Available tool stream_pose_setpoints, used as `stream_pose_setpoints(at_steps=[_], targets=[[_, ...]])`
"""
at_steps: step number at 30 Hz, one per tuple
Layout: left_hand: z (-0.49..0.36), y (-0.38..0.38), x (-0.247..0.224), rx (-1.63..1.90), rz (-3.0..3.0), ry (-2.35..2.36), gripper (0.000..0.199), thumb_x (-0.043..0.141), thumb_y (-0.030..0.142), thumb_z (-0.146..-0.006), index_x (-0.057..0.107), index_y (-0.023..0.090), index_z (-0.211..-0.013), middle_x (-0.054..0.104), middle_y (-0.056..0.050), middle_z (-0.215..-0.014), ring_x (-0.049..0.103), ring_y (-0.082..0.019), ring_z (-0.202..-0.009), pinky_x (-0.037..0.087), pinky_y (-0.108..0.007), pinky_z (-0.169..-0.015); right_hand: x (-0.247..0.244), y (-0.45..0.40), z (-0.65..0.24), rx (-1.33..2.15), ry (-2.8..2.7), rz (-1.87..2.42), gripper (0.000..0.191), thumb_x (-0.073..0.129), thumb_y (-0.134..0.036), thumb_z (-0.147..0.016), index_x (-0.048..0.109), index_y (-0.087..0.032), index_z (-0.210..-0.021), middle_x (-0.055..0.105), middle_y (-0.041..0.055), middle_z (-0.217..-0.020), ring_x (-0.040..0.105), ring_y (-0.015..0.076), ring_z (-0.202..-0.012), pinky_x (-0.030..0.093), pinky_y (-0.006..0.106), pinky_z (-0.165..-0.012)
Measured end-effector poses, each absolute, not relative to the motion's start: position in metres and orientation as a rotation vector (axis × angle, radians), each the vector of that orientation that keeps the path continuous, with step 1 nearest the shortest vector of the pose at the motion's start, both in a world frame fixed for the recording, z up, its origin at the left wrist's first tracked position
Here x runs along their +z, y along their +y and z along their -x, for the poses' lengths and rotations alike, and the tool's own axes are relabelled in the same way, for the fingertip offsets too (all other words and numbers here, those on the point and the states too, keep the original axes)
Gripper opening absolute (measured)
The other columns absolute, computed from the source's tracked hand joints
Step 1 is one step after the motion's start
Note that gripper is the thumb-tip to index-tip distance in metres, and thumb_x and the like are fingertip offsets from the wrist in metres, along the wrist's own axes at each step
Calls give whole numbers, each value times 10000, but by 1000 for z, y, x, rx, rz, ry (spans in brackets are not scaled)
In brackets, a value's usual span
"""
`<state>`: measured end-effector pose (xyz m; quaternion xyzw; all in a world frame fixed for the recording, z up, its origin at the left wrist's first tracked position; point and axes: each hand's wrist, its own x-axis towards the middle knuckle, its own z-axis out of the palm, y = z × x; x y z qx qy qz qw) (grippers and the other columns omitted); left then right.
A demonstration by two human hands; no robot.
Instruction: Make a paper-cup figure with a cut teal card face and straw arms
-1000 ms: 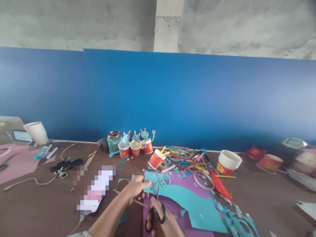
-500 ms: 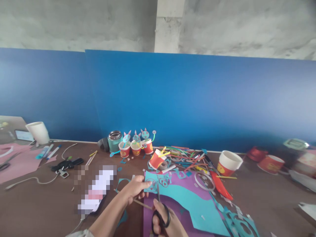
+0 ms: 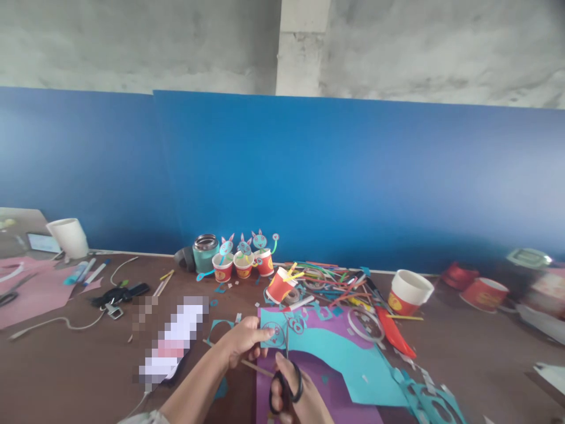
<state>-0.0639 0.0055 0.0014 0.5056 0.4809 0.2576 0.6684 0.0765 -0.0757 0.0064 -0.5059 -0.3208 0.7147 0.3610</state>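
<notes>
Here: turquoise paper, straight-edged, bearing round drawn face, dark outline.

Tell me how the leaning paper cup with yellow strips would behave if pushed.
The paper cup may well tip further or roll, since it leans and its sides are round. It is probably light and easily dented, being paper.

Lower centre: turquoise piece, matt paper; scissors, metal blades, smooth plastic-looking handles. Top: wall, rough concrete.
</notes>
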Motion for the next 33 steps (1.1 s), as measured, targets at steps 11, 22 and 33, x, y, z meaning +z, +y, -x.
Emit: stream_pose_setpoints(at_steps=[11,22,33], targets=[[69,9,-3,616,-1121,1082,405,699,498,-622,587,145,-785,551,39,-523,426,-44,-370,176,-162,-357,6,-74,-90,1865,-841,1349,535,671,-667,-567,454,-187,-659,471,-78,-455,388,23,-322,182,121,-273],[65,9,4,604,-1118,1093,391,720,499,-584,576,151,-688,480,71,-437,389,-42,-345,153,-172,-347,18,-64,-111,1944,-867,1366,358,636,-493,-721,527,-154,-752,545,-44,-490,475,40,-361,193,118,-299],[70,11,7,577,-1016,1112,448,770,497,-491,544,157,-677,488,76,-490,389,-20,-345,115,-150,-331,15,-55,-123,1849,-1258,1416,374,599,-528,-697,520,-164,-726,510,-62,-422,398,42,-299,155,152,-271]])
